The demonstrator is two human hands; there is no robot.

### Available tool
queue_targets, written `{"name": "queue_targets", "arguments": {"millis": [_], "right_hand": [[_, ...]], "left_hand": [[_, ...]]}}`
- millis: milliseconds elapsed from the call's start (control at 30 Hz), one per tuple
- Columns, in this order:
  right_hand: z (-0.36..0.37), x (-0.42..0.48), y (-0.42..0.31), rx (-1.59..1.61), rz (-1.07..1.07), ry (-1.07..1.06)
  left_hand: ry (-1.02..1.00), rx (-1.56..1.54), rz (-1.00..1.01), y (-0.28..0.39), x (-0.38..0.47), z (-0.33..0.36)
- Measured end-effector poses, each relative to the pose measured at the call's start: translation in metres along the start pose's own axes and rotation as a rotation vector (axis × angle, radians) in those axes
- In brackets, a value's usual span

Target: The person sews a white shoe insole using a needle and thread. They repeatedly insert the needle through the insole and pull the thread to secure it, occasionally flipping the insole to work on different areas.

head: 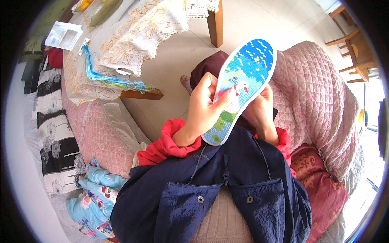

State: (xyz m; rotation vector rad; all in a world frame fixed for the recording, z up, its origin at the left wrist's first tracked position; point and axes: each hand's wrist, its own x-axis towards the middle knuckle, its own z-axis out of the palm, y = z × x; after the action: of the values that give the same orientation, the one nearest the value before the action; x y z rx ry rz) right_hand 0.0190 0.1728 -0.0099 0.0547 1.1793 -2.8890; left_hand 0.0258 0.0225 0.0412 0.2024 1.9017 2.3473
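Note:
A shoe insole [255,70] with a cross-stitch picture in blue, white, yellow and green is held up over my lap, its wide toe end pointing up and to the right. Printed figures and a white bird with red show near its middle, and a white edging runs round it. My left hand [203,106] grips its left edge, thumb lying across the stitched face. On the other side, my right hand [263,106] holds the edge from behind; its fingertips are hidden by the insole. Whether a needle is in either hand cannot be seen.
A skein of blue, green and yellow embroidery threads [100,76] lies over the corner of a table with a lace-edged tablecloth [133,36]. A white pouch [64,35] rests near it. Pink quilted covers [313,97] flank me, with a red cushion [316,185] at right and blue printed cloth [91,200] at left.

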Motion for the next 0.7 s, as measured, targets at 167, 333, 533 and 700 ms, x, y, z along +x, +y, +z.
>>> {"name": "queue_targets", "arguments": {"millis": [167, 333, 533, 700], "right_hand": [[0.013, -0.003, -0.022, -0.747, -0.638, 0.194], [0.034, -0.001, -0.037, -1.317, -0.929, 0.013], [0.05, 0.012, -0.028, -1.393, -0.954, -0.064], [0.048, 0.02, -0.025, -1.428, -0.974, -0.083]], "left_hand": [[0.088, 0.031, 0.039, 0.0, 0.008, -0.009], [0.129, 0.046, 0.068, -0.003, 0.017, -0.012], [0.136, 0.051, 0.085, -0.005, 0.022, -0.012], [0.116, 0.024, 0.125, -0.01, 0.024, -0.01]]}}
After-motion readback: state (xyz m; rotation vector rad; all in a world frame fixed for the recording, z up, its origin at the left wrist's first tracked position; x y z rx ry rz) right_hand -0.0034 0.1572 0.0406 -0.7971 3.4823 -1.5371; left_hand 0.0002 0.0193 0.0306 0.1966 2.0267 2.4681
